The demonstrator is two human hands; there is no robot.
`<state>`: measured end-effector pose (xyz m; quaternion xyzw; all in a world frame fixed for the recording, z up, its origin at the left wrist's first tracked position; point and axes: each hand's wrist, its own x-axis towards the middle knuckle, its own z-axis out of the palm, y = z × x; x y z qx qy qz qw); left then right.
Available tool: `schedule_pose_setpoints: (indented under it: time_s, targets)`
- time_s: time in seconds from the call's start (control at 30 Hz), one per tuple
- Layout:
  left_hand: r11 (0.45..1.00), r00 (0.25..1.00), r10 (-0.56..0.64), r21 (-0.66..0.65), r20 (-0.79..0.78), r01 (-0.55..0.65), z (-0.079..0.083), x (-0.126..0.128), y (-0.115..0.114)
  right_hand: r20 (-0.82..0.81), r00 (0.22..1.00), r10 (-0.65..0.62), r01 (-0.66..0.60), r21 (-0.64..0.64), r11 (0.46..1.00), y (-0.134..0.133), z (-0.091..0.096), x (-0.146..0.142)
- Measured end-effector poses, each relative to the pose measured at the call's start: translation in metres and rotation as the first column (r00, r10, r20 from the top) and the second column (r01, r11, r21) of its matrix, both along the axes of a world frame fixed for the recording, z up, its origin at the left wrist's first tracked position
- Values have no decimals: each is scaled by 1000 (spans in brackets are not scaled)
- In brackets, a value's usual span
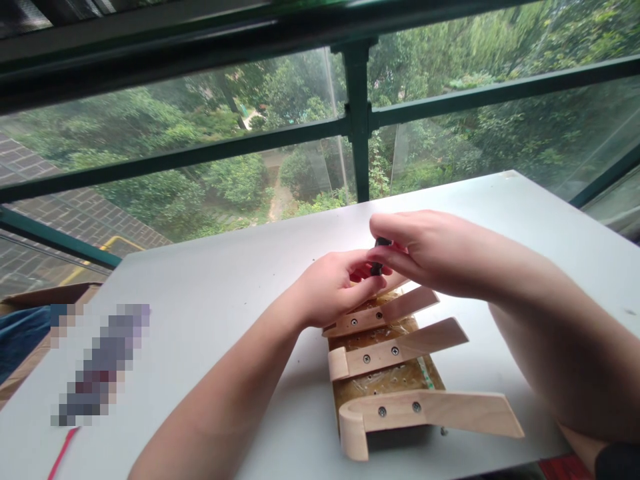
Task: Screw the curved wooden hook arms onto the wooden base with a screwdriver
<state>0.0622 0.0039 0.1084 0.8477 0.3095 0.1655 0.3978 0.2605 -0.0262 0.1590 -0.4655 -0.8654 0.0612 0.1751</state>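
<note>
My right hand [425, 247] comes in from the right, with its thumb and fingers closed on a short black tool handle [379, 259]. The handle points down and looks like a screwdriver's, but its tip is hidden. My left hand [335, 283] is just beside it, its fingers curled around the lower end; what they grip is hidden. Both hands are over the far end of a brown taped board [400, 379]. Across the board lie several pale wooden hooked strips [435, 408]. The three nearer strips each show two screw heads [382, 411].
The white table [225, 320] runs up to a green-framed window [357, 120]. A blurred dark item [107, 363] and a red strap [64, 453] lie on the left. Beyond the left edge is a cardboard box [60, 293] with blue cloth inside.
</note>
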Motion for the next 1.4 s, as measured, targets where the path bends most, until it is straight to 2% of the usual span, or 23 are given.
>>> schedule_pose_setpoints:
  time_s: [0.13,0.3,0.37,0.53,0.6,0.9,1.07,1.2,1.4]
  targets:
    - [1000,999,20,-7,-45,-21,-1,-1,1,8,998,-67,67,33,997,3,-6,-8]
    - [998,999,50,-42,13,-49,-2,-1,0,16,995,-101,100,48,994,4,-10,-11]
    - [997,997,64,-52,42,-62,-2,-1,0,2,998,-61,61,53,997,3,-10,-9]
    - [989,993,58,-143,103,-43,-2,0,0,-175,970,169,-155,88,984,1,0,3]
    - [985,993,47,-169,112,-27,-2,0,0,-189,961,200,-185,96,978,1,4,8]
    - [991,996,15,-132,92,-3,-2,-2,1,-246,962,122,-116,40,992,1,6,8]
    - [995,994,31,-98,105,-21,-5,-1,3,-245,966,81,-63,81,995,0,5,0]
    - [992,983,88,-102,161,-72,-6,1,3,-215,975,60,-43,84,996,-2,7,-1]
    - [983,974,103,-169,204,-68,-5,0,4,-241,968,75,-59,70,996,-4,6,-4]
